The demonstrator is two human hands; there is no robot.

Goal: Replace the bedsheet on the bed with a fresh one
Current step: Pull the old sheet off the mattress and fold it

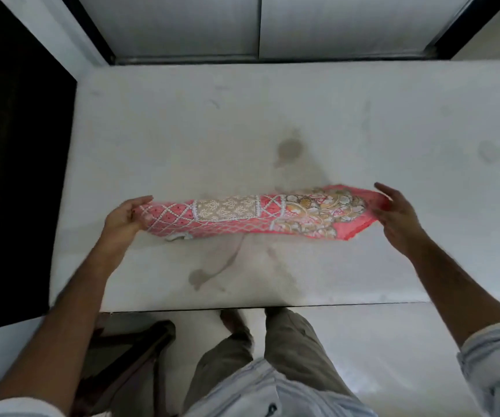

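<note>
A folded pink bedsheet with white lattice, beige and floral print is stretched between my hands just above the bare white mattress. My left hand grips its left end with curled fingers. At the other end my right hand holds the sheet, fingers fairly straight along the cloth. The mattress has no sheet on it and shows several grey stains near its middle and front.
A dark wall or panel borders the bed on the left. Pale sliding panels stand behind the far edge. My legs stand at the near edge, with a dark wooden piece on the floor to the left.
</note>
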